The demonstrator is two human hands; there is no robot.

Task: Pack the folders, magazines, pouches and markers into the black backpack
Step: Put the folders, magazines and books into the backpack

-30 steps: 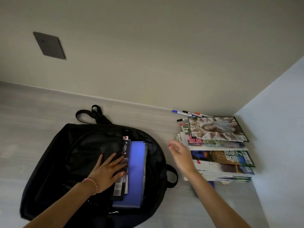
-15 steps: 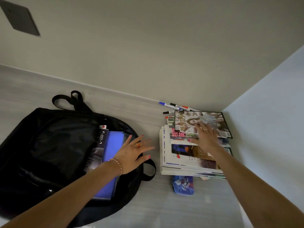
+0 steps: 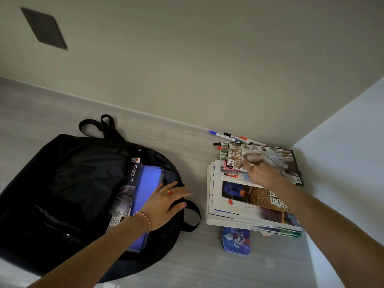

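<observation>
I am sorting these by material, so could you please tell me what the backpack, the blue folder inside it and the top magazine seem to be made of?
Backpack: probably woven nylon or polyester, matte black with soft folds and a faint sheen.
Blue folder: likely smooth, slightly translucent plastic with an even colour.
Top magazine: glossy coated paper, judging by its printed cover and thin stacked page edges.

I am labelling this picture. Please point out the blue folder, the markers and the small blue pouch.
blue folder point(image 3: 148, 179): head view, its bare upper face.
markers point(image 3: 228, 135): head view, barrel of a marker by the wall.
small blue pouch point(image 3: 235, 241): head view, middle of its printed face.
</observation>
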